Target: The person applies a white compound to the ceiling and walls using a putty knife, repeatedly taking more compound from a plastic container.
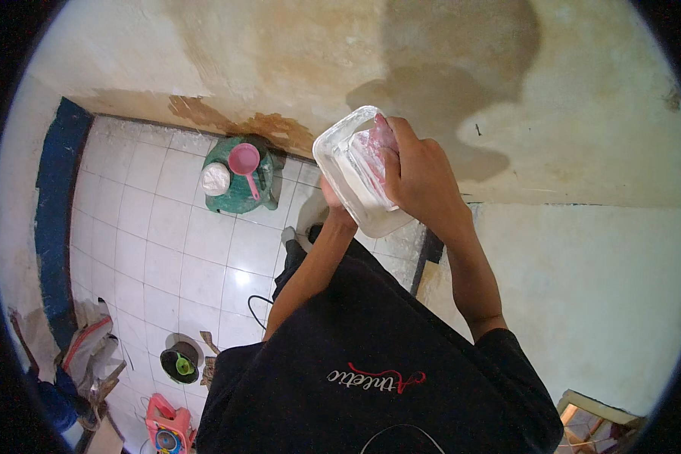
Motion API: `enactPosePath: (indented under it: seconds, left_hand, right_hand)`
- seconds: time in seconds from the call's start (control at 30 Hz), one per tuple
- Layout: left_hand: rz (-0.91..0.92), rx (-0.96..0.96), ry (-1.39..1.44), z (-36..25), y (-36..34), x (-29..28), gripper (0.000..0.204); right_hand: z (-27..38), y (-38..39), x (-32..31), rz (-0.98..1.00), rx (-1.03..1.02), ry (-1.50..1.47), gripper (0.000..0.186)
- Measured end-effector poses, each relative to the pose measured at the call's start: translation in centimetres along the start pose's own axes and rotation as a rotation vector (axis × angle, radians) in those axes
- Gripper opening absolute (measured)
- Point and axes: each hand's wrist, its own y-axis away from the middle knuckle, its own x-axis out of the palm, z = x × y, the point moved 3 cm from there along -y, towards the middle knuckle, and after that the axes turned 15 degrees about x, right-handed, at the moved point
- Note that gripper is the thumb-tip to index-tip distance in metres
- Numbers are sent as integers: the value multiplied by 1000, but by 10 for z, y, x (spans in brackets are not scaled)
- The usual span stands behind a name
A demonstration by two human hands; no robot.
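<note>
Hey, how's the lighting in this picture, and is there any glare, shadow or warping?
Head view: a dark shadow falls on the stained wall beyond the right hand; head view: glare whitens part of the tiled floor; head view: black fisheye rim, dark blue strip bowed at left.

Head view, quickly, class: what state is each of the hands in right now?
Left hand: holding the white tub, fingers mostly hidden.
Right hand: closed on a white-smeared pink piece, kind unclear.
</note>
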Motion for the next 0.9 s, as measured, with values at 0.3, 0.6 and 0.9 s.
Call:
enactPosePath:
  seconds: [0.3, 0.6, 0.9]
  left_hand:
    - [-280, -362, 365, 22, 6, -7, 59]
    - [-356, -465, 450, 30, 12, -12, 58]
    - [-291, -425, 335, 31, 10, -24, 60]
  right_hand:
    - [-14, 5, 15, 24, -19, 37, 34]
    - [-31, 7, 41, 33, 71, 27, 39]
    - [-44, 13, 46, -230, -141, -103, 36]
